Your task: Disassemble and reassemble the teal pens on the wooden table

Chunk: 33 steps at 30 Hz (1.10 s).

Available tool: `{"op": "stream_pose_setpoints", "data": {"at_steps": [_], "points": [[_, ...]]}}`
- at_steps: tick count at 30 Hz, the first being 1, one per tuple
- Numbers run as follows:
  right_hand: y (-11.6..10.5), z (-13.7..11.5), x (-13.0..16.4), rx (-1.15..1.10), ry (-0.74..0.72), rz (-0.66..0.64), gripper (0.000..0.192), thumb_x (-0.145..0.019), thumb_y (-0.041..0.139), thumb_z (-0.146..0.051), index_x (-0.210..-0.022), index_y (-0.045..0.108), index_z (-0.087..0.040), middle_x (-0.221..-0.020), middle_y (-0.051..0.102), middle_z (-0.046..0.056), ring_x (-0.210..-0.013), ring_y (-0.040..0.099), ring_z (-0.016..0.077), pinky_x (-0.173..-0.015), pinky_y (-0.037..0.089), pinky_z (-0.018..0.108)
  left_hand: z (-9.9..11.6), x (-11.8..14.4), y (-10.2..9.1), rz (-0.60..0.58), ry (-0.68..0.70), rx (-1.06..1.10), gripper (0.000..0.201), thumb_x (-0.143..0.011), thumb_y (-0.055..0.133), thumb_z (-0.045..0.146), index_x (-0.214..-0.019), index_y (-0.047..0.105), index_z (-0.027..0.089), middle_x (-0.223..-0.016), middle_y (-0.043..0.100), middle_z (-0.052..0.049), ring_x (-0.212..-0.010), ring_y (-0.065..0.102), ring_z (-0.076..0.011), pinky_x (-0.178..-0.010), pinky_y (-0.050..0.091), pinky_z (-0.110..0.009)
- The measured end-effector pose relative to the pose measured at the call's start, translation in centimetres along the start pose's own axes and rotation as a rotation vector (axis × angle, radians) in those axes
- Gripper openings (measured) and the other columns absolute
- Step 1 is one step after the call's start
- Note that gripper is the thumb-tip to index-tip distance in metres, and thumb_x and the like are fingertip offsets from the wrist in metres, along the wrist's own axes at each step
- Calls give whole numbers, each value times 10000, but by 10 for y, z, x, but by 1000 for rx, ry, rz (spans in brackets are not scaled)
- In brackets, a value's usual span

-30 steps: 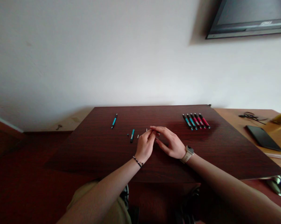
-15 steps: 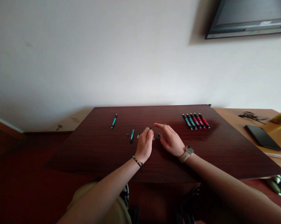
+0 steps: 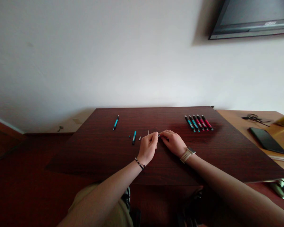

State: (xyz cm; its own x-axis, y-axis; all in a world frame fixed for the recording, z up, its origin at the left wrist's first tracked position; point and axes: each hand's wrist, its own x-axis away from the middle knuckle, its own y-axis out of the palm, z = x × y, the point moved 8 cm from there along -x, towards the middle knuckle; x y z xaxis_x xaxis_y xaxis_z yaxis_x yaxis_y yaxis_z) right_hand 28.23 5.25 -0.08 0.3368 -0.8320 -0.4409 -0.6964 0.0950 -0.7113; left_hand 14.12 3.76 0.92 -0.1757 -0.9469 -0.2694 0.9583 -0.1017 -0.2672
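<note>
Two hands meet at the middle of the table [image 3: 104, 157]: the left hand [image 3: 148, 148] and right hand [image 3: 173, 143] each have the grip pinched on one small pen part [image 3: 158, 135], hardly visible between the fingertips. Bare table lies toward the near edge. Five pens [image 3: 198, 123] lie well apart at the right. Half a second earlier the right fingers were spread open.

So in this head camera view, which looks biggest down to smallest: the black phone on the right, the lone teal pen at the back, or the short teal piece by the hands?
1. Black phone, plainly largest.
2. Lone teal pen.
3. Short teal piece, roughly half the pen's length.
</note>
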Motion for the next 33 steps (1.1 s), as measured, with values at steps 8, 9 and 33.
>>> {"op": "stream_pose_setpoints", "data": {"at_steps": [8,9,33], "points": [[-11,-6,-2,-291,40,65,119,-971,644,-269,-1045,734,-247,-1011,758,39,-909,716,216,-864,566,359,8,0,-2,-8,23,-21,478,-1051,461,515,-687,467,205,-582,486,39,-567,486,-124,-618,384,-264],[-12,-5,-2,-345,50,68,125,-970,653,-291,-1057,732,-246,-1023,762,41,-933,721,219,-887,569,364,8,0,-2,-5,24,-20,446,-1047,477,507,-718,489,204,-601,497,41,-574,491,-122,-617,387,-259],[-18,0,-2,-772,134,152,277,-884,794,-445,-1038,716,-229,-1096,727,68,-1008,694,224,-973,572,412,12,-2,-7,67,120,-125,100,-997,591,280,-1023,670,224,-1021,749,-30,-939,690,-181,-860,511,-287]]}}
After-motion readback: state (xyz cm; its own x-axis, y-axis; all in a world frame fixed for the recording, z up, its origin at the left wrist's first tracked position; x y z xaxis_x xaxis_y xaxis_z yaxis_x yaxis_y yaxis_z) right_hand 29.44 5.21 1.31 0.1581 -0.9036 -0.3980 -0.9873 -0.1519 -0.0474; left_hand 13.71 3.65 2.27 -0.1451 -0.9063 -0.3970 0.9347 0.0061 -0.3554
